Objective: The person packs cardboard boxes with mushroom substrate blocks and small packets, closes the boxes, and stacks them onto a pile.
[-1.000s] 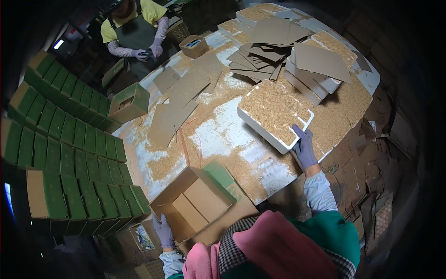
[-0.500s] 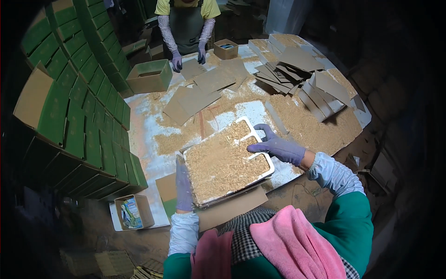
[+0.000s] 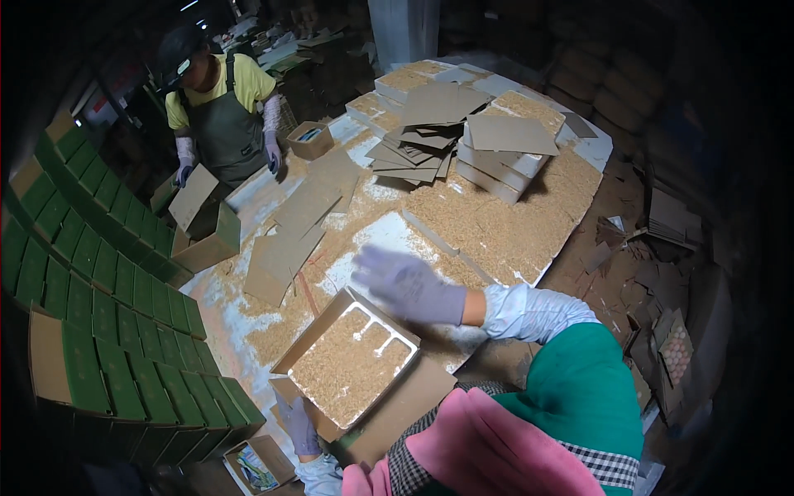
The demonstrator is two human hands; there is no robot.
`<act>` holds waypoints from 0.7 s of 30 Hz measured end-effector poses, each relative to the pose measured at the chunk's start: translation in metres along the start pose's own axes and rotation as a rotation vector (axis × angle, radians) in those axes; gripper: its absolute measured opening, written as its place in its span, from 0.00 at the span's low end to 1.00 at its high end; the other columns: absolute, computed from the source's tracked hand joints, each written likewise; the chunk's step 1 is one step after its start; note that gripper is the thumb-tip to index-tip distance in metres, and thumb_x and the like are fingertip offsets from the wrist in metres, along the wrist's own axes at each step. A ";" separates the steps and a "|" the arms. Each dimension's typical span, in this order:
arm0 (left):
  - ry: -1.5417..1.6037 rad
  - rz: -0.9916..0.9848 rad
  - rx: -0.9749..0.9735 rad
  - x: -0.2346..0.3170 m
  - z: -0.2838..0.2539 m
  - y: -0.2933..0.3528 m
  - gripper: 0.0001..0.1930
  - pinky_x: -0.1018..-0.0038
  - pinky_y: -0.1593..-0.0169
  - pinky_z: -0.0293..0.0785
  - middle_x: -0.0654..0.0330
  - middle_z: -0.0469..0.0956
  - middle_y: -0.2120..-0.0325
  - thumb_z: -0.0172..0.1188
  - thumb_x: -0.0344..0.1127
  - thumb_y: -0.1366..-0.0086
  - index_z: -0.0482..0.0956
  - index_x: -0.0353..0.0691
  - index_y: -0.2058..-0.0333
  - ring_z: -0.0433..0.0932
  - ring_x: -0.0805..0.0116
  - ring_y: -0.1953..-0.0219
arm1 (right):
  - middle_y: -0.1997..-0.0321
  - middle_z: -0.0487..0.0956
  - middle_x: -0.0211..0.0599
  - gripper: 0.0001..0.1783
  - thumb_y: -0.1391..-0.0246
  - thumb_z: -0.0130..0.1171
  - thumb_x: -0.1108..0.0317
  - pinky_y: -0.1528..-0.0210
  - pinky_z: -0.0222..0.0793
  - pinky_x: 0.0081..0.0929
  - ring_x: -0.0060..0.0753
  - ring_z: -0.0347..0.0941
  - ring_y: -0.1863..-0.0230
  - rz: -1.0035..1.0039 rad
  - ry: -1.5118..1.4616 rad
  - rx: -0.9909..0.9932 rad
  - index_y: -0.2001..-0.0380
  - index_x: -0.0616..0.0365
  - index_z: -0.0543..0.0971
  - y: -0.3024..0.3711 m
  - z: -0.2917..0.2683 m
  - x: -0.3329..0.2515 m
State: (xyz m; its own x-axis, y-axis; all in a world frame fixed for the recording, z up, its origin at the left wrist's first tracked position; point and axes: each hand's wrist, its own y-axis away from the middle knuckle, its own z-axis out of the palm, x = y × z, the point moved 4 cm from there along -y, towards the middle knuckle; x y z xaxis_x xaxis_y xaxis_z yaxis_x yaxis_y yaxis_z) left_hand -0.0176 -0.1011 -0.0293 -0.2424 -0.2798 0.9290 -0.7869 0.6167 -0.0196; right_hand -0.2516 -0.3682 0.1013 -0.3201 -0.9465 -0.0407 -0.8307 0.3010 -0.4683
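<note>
The foam tray (image 3: 390, 324) sits inside an open carton (image 3: 311, 336) by the near left corner of the bench (image 3: 382, 231), its white rim showing on two sides. It is probably light for its bulk and fairly stiff, though brittle at the thin rim and ribs; the loose, sawdust-like fill (image 3: 341, 376) would likely spill if tilted. Level support under two opposite walls looks safest, but the carton fits closely, so the rim is what fingers could reach. The carton's cardboard walls should flex a little and offer decent friction.

The right grip (image 3: 411, 285) is empty and open, palm flat, just beyond the carton. The left grip (image 3: 299, 427) is against the carton's near left side; its fingers are largely hidden, so whether it is closed cannot be told.

Also hidden are the tray's underside and anything beneath the fill. The right fingertips are motion-blurred.
</note>
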 end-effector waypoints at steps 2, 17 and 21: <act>-0.081 -0.105 -0.072 0.009 -0.003 0.012 0.35 0.70 0.37 0.57 0.45 0.59 0.38 0.45 0.28 0.42 0.49 0.30 0.35 0.62 0.55 0.38 | 0.37 0.65 0.43 0.33 0.55 0.61 0.60 0.35 0.55 0.34 0.44 0.58 0.34 0.351 0.203 0.155 0.43 0.53 0.67 0.003 -0.043 0.121; -0.292 -0.086 0.098 0.034 0.020 0.001 0.30 0.63 0.38 0.58 0.35 0.63 0.43 0.46 0.39 0.35 0.57 0.27 0.38 0.63 0.43 0.40 | 0.61 0.76 0.31 0.19 0.52 0.56 0.69 0.60 0.71 0.31 0.36 0.74 0.58 -0.001 0.042 0.127 0.54 0.47 0.74 -0.060 -0.013 0.067; -0.331 0.066 -0.050 0.043 0.017 -0.005 0.27 0.63 0.40 0.63 0.35 0.63 0.43 0.44 0.33 0.34 0.56 0.27 0.38 0.65 0.45 0.41 | 0.62 0.73 0.38 0.19 0.51 0.56 0.66 0.62 0.71 0.32 0.41 0.73 0.59 0.245 0.146 -0.406 0.53 0.47 0.74 -0.035 0.083 0.067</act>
State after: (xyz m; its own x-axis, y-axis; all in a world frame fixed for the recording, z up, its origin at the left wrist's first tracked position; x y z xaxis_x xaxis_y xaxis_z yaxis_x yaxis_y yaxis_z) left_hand -0.0343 -0.1288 0.0047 -0.4697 -0.4567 0.7555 -0.7365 0.6745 -0.0502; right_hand -0.2059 -0.4522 0.0420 -0.5643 -0.8250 0.0315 -0.8243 0.5609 -0.0774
